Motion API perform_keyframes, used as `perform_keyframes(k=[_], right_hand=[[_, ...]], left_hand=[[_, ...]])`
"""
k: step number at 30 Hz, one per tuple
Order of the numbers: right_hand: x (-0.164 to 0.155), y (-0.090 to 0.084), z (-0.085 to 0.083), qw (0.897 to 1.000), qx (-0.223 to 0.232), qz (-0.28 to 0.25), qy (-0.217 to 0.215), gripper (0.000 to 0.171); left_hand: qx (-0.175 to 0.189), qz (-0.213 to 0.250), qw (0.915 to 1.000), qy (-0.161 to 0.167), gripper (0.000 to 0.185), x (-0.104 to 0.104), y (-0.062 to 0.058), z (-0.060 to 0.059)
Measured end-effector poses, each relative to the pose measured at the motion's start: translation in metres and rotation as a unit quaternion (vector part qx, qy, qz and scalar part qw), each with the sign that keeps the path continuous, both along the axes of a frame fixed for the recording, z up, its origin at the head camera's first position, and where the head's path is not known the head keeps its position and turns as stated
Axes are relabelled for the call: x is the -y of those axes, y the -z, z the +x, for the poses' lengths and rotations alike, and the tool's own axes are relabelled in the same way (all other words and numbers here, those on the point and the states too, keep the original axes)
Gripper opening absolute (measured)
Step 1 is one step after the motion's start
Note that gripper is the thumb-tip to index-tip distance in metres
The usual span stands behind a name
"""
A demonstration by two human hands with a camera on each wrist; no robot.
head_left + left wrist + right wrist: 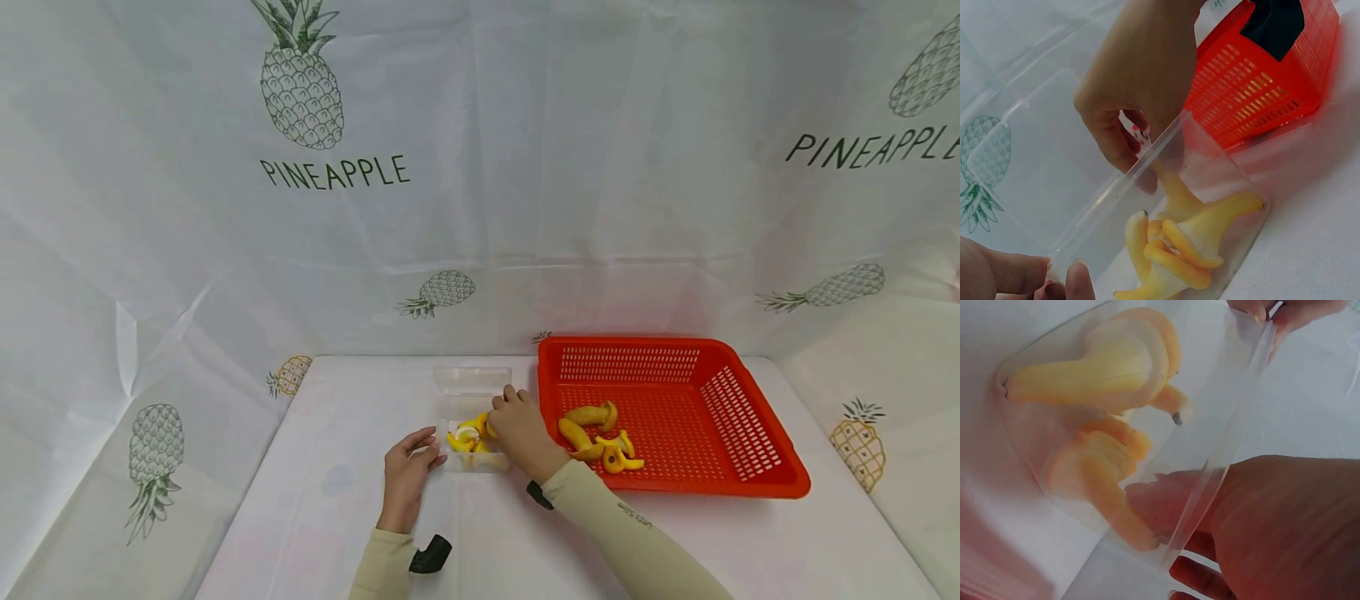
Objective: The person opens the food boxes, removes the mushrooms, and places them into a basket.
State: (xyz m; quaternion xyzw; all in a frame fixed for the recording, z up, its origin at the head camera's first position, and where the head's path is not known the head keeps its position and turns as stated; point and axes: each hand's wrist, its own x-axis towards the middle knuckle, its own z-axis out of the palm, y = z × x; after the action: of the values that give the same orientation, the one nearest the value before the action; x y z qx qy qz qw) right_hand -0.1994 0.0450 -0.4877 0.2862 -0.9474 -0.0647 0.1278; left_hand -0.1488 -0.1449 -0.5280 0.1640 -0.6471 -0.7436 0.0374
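Observation:
A clear plastic box [476, 462] with its lid [472, 381] folded back stands on the table and contains several yellow mushrooms [1194, 234]. At the box's left side, my left hand [405, 479] pinches the rim between thumb and fingers. My right hand [525, 429] reaches over the opposite side, its fingertips down inside the box. There they pinch the stem end of one yellow mushroom [1107, 487], seen through the clear wall in the right wrist view. The other mushrooms lie piled together on the box's bottom.
Right of the box stands a red plastic basket [675, 483] with slotted walls. Several yellow and tan mushrooms [577, 433] lie in its left part. A white cloth [315, 525] covers the table, and a pineapple-printed sheet [600, 208] hangs behind.

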Motion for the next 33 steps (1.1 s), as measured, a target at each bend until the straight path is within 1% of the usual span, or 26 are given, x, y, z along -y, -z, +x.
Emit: perform_keyframes(k=[3,7,10,18,22,26,30,33], right_hand=[[0.002,0.000,0.000,1.000,0.008,0.006,0.001,0.038],[0.005,0.000,0.000,0.999,0.021,0.028,0.006,0.034],[0.008,0.001,-0.001,0.999,0.020,0.039,0.014,0.033],[0.013,0.002,-0.002,0.997,0.027,0.056,0.040,0.037],[0.015,0.002,0.000,0.997,0.032,0.056,0.040,0.036],[0.015,0.001,0.000,0.997,0.036,0.060,0.033,0.036],[0.013,-0.004,0.003,0.998,0.036,0.050,0.021,0.040],[0.009,-0.012,0.008,1.000,0.025,0.016,0.006,0.039]], left_hand=[[-0.002,0.002,1.0000,-0.001,0.035,0.000,0.001,0.001],[-0.008,0.007,0.9999,0.001,0.036,0.001,0.002,0.001],[-0.009,0.010,0.9999,0.003,0.036,0.001,0.002,0.001],[-0.004,0.007,1.0000,-0.003,0.035,0.001,0.003,0.002],[-0.006,0.009,0.9999,-0.003,0.035,0.000,0.002,0.002],[0.001,0.005,1.0000,-0.007,0.034,-0.001,0.002,0.001],[0.008,-0.002,0.9999,-0.008,0.034,0.000,0.003,0.000],[0.007,-0.003,1.0000,-0.006,0.034,0.000,0.002,-0.001]])
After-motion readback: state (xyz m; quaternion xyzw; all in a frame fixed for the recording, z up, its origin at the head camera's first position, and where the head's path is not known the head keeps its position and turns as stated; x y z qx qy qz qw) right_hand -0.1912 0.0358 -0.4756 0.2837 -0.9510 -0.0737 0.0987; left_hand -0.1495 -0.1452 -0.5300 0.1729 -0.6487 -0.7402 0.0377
